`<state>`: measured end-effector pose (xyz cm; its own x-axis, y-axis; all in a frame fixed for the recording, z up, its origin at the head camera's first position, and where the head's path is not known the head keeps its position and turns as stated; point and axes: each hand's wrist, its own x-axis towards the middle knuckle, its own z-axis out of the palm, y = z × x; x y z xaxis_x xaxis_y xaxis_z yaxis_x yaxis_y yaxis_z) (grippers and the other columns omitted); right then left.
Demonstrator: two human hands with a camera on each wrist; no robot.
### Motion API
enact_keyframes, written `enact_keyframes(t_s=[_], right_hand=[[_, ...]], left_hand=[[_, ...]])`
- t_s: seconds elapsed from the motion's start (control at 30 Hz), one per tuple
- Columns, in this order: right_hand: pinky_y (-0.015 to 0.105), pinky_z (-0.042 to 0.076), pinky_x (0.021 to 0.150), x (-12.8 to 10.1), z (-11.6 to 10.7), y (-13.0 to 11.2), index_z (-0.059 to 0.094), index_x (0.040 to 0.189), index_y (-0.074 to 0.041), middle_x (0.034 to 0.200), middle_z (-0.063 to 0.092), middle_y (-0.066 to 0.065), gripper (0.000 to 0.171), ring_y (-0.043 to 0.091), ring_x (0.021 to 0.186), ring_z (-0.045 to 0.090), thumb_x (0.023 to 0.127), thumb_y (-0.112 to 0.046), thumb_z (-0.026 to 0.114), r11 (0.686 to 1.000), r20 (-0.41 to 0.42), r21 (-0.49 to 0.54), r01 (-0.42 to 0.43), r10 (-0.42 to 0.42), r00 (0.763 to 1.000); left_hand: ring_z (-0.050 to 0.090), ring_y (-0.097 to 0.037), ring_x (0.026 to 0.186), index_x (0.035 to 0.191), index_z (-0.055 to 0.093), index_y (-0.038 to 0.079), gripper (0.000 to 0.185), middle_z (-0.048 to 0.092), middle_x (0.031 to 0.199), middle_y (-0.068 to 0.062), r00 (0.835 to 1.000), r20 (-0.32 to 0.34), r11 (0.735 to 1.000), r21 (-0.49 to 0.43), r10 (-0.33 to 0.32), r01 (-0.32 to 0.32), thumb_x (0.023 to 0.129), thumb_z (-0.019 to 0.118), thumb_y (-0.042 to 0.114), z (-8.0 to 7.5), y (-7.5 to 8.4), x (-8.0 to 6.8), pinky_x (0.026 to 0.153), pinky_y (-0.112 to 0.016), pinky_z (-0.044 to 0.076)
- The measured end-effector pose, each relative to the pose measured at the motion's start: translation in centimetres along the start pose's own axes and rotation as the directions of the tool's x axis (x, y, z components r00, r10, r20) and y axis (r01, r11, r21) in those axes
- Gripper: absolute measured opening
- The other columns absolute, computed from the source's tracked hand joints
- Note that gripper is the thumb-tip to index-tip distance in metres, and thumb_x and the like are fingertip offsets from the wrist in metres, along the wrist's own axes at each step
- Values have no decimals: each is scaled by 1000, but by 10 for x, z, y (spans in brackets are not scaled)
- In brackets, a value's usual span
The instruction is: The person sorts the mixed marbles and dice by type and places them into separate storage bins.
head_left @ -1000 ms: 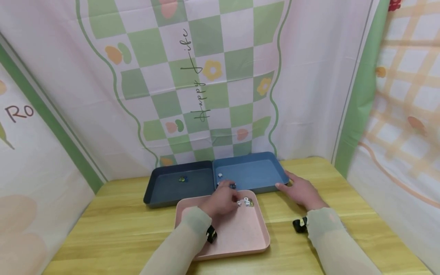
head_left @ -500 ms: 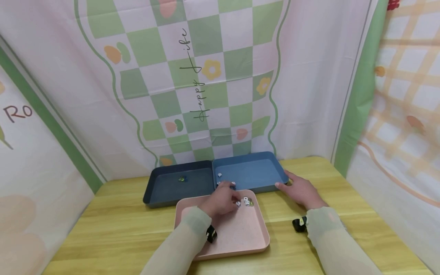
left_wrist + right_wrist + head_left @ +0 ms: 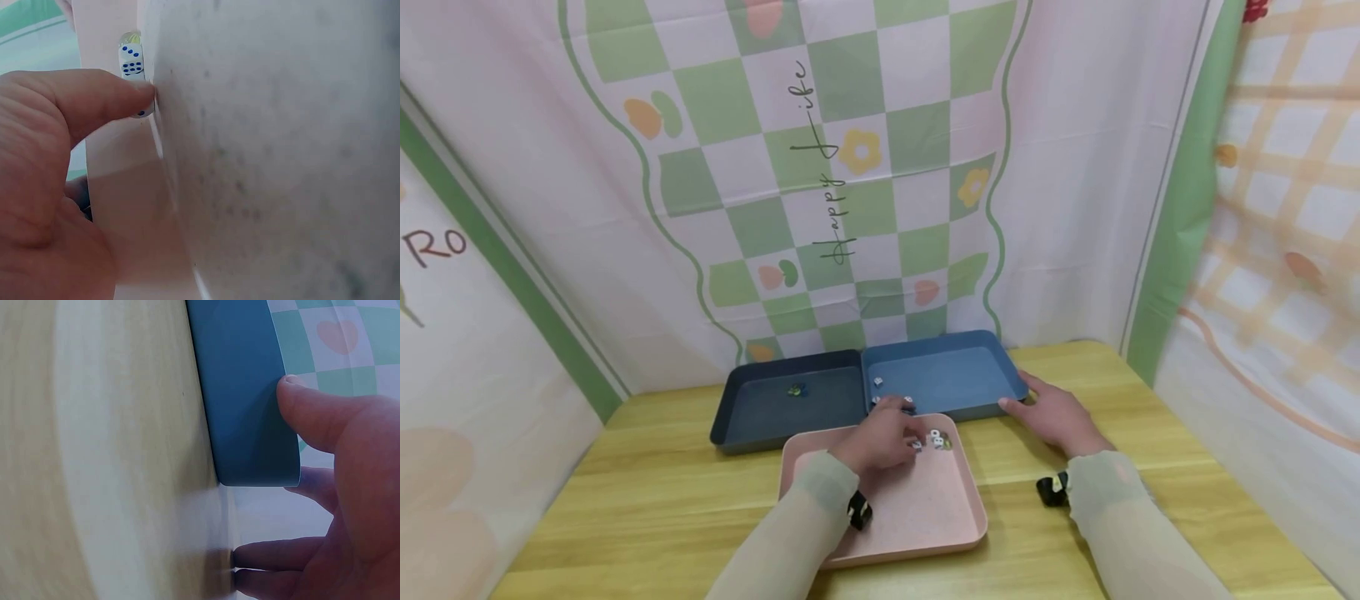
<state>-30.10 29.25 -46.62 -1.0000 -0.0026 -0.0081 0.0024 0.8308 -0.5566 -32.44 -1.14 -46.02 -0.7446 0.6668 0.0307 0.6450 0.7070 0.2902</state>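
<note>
Pastel trays and dotted dice on yellow wood

A pale pink tray (image 3: 917,521) holds white dice (image 3: 937,438) with blue dots; a dark navy tray (image 3: 760,412) and a lighter blue tray (image 3: 955,375) sit on the yellow wood-grain table (image 3: 647,500), before a green-and-white checked backdrop (image 3: 850,150) with yellow flowers.

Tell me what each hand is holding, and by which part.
The left hand pinches a die in the pink tray. The right hand just touches the blue tray's corner.
</note>
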Motion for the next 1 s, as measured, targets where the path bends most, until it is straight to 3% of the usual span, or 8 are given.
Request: enact_keyframes(t_s=[0.2, 0.63, 0.9, 1.0], right_hand=[[69, 29, 103, 0, 0, 0, 24, 157, 0, 147, 36, 34, 98, 57, 131, 33, 93, -71, 48, 1000, 2, 2, -4, 4, 1000], [69, 30, 102, 1, 1, 1, 24, 156, 0, 146, 37, 35, 92, 58, 130, 35, 96, -64, 51, 1000, 0, -8, -5, 5, 1000], [69, 30, 102, -1, 0, -1, 24, 157, 0, 147, 37, 35, 93, 57, 131, 34, 95, -65, 51, 1000, 1, -5, -2, 2, 1000], [69, 29, 102, -1, 0, -1, 24, 157, 0, 147, 37, 35, 93, 58, 131, 34, 95, -65, 51, 1000, 0, -6, -4, 4, 1000]], left_hand=[[37, -21, 137, 89, 76, 23, 8, 59, 134, -4, 1000, 2, 1000, -14, -18, 18, 88, 73, 16, -1, 1, 0, 110, -37, 35], [35, -20, 139, 83, 75, 21, 8, 56, 138, -6, 998, 13, 998, -42, -56, 56, 89, 71, 16, 1, 2, 2, 111, -36, 33], [36, -21, 138, 102, 79, 20, 16, 55, 140, -4, 998, -2, 989, -134, -67, 66, 89, 69, 18, 1, 0, 0, 111, -37, 33], [37, -22, 138, 105, 79, 21, 17, 52, 143, -3, 996, 5, 969, -232, -92, 90, 90, 70, 20, -1, -2, -1, 111, -39, 33]])
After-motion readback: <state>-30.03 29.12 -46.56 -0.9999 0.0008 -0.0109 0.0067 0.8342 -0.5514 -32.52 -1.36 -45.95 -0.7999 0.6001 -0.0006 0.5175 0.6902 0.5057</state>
